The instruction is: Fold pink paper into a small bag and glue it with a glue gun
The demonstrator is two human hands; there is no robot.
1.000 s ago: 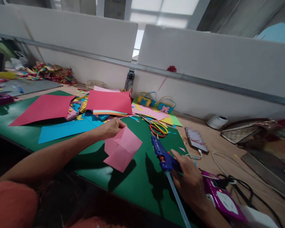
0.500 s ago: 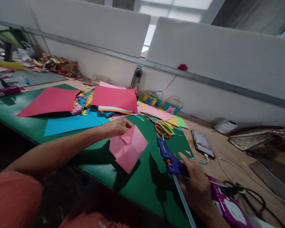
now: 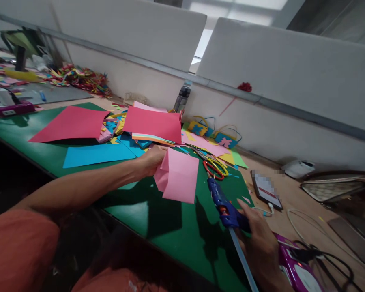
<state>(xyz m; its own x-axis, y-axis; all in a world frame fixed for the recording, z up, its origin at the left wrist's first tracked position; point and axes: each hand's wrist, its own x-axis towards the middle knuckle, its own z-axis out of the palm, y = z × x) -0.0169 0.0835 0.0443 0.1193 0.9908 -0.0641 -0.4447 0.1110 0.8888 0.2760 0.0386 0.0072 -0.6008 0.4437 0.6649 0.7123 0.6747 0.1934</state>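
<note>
Folded pink paper (image 3: 182, 176), shaped like a small bag or box, hangs above the green mat (image 3: 182, 243). My left hand (image 3: 153, 158) pinches it at its far left edge; the fingertips are partly hidden behind the paper. My right hand (image 3: 258, 235) is wrapped round the handle of a blue glue gun (image 3: 223, 207), whose nozzle points away toward the scissors. A long clear glue stick (image 3: 242, 257) sticks out of the gun's back end. Two pairs of scissors, with red handles (image 3: 214, 170) and yellow handles (image 3: 219, 165), lie just beyond the nozzle.
Red sheets (image 3: 153, 123), a blue sheet (image 3: 97, 155) and paper scraps lie across the mat's far side. Small paper bags (image 3: 226, 140) stand by the wall. On the right are a phone (image 3: 266, 190), cables and a purple power strip (image 3: 298, 263).
My left hand has turned the folded pink paper, so a broad flat side now faces me. My right hand keeps hold of the glue gun. The whole view has shifted slightly.
</note>
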